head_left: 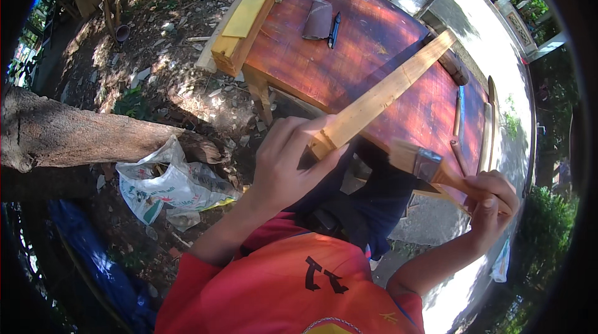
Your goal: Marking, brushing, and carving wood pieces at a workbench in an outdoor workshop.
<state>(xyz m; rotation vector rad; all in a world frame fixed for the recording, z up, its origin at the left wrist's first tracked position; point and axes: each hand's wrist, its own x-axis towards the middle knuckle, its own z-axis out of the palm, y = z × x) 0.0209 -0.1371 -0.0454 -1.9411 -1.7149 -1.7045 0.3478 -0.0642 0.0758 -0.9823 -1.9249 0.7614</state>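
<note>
My left hand (289, 159) is closed round the near end of a long, pale wooden strip (389, 94). The strip slants up and to the right over the reddish-brown wooden table (367, 22). On the right, my right hand (496, 200) grips the wooden handle of a flat paintbrush (428, 164), which has a metal band. Its pale bristles point left, a short way below the strip and apart from it. The bristle tips are slightly blurred.
On the table lie a brown sandpaper piece (317, 19), a dark pen-like tool (335, 30), a wooden mallet (453, 67) and a blue-handled tool (459, 111). Wood pieces with a yellow sheet (248, 7) rest at the left edge. A log (93, 129) and white bag (171, 184) lie left.
</note>
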